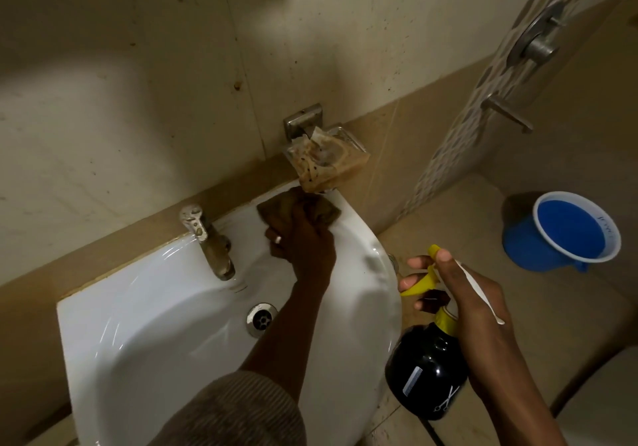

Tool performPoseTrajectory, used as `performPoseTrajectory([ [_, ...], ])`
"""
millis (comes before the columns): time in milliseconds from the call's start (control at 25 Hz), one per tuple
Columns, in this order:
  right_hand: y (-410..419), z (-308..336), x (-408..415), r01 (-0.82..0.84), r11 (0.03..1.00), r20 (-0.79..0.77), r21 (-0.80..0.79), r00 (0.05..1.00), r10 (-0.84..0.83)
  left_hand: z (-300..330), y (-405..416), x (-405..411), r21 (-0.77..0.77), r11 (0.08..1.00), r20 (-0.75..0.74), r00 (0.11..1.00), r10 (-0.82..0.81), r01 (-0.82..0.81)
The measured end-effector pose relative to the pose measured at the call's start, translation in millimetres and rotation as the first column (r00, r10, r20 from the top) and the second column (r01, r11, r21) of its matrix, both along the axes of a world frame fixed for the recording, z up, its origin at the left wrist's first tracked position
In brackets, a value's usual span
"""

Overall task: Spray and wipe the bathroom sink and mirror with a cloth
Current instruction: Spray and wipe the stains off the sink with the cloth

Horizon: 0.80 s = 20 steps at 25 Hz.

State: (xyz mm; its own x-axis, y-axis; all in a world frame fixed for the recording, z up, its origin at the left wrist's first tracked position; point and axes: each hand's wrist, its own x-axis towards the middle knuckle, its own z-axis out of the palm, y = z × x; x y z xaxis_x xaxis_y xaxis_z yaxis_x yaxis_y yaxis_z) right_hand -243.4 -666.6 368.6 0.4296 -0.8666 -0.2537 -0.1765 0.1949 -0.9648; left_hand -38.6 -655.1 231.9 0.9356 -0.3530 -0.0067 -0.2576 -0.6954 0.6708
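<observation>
Left hand: grips brown cloth against sink back rim.
Right hand: fingers curled round spray bottle, beside basin.

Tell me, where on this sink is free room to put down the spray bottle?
Bare: the sink rim left of the tap, and the bowl around the drain. Crowded: the back right corner, where the left hand presses the cloth under the soap dish.

White wall-mounted sink, basin wet and glossy, brown cloth bunched on back right rim, black spray bottle with yellow trigger held upright just beside right edge
</observation>
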Motion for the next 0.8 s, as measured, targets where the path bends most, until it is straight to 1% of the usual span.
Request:
performPoseTrajectory([
  [80,-2,-3,1,0.003,1.0,-0.012,-0.013,1.0,-0.003,3,-10,-14,-0.039,0.998,-0.064,0.996,-0.057,0.054],
  [160,-3,-4,-3,0.01,1.0,-0.02,-0.023,1.0,-0.011,2,-18,-26,-0.064,0.979,-0.097,0.976,-0.197,0.191],
  [240,-5,-3,-7,0.018,1.0,-0.015,-0.019,1.0,-0.018,1,-21,-39,-0.111,0.929,-0.109,0.925,-0.365,0.353],
  [280,-5,-1,-9,0.024,1.0,-0.009,-0.012,1.0,-0.024,3,-19,-48,-0.12,0.905,-0.109,0.901,-0.42,0.407],
  [320,-6,1,-9,0.03,1.0,-0.005,-0.009,1.0,-0.03,1,-17,-58,-0.127,0.885,-0.098,0.882,-0.46,0.448],
  [400,-8,4,-11,0.026,1.0,0.0,-0.014,1.0,-0.026,2,-4,-80,-0.196,0.833,-0.079,0.839,-0.539,0.517],
  [480,-8,10,-11,0.025,1.0,0.02,-0.002,1.0,-0.025,-5,13,-97,-0.277,0.738,-0.071,0.753,-0.654,0.615],
  [520,-8,12,-10,0.024,1.0,0.031,0.006,0.999,-0.024,-10,23,-104,-0.293,0.691,-0.043,0.714,-0.699,0.66],
  [560,-6,14,-8,0.023,1.0,0.04,0.013,0.999,-0.024,-14,35,-109,-0.298,0.674,0.012,0.708,-0.706,0.676],
  [600,-5,15,-6,0.02,1.0,0.043,0.018,0.999,-0.021,-17,47,-117,-0.358,0.667,0.01,0.717,-0.697,0.653],
  [680,-1,12,0,0.013,1.0,0.035,0.006,0.999,-0.013,-9,84,-122,-0.437,0.573,0.008,0.64,-0.768,0.694],
  [720,2,8,3,0.013,1.0,0.023,-0.004,1.0,-0.013,-4,103,-117,-0.426,0.515,0.011,0.574,-0.819,0.744],
  [760,5,7,5,0.011,1.0,0.017,-0.003,1.0,-0.011,2,119,-111,-0.426,0.484,-0.047,0.516,-0.856,0.764],
  [800,8,6,7,0.003,1.0,0.019,0.004,1.0,-0.003,8,135,-103,-0.409,0.473,-0.139,0.459,-0.878,0.78],
])
